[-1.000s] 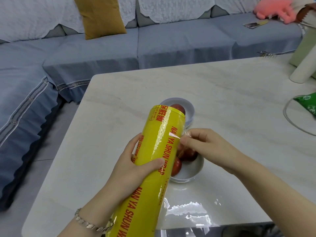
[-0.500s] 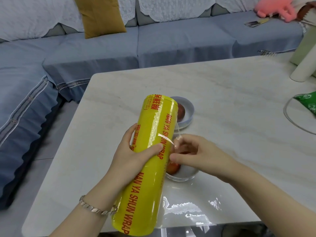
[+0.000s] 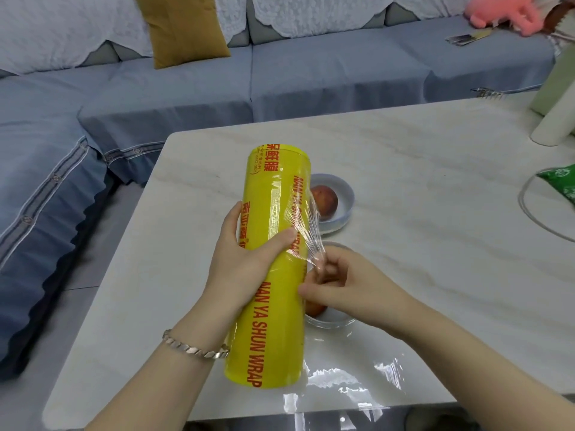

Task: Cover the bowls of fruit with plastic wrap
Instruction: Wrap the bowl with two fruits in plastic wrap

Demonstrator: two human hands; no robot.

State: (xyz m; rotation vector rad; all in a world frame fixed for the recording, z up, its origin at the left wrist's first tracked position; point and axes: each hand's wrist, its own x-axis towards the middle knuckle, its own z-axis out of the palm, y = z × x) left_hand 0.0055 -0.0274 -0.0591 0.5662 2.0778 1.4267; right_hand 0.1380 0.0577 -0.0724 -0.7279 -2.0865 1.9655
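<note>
My left hand (image 3: 245, 259) grips a big yellow roll of plastic wrap (image 3: 273, 293) with red lettering, held lengthwise above the table. My right hand (image 3: 345, 281) pinches a loose corner of clear film (image 3: 306, 231) that is peeled a little way off the roll. Behind the roll a white bowl (image 3: 345, 197) holds a red fruit (image 3: 325, 200). A second, clear bowl (image 3: 329, 321) lies under my right hand, with a reddish fruit (image 3: 315, 309) partly showing. Neither bowl has film over it.
The bowls stand on a pale marble table (image 3: 435, 181). A white cylinder (image 3: 553, 122) and a green packet (image 3: 563, 181) with a wire loop sit at the right edge. A blue sofa (image 3: 280, 79) with a mustard cushion (image 3: 183, 26) lies beyond.
The roll has shifted away from me and a little left. My right hand slid down the roll and has lifted a small corner of film free.
</note>
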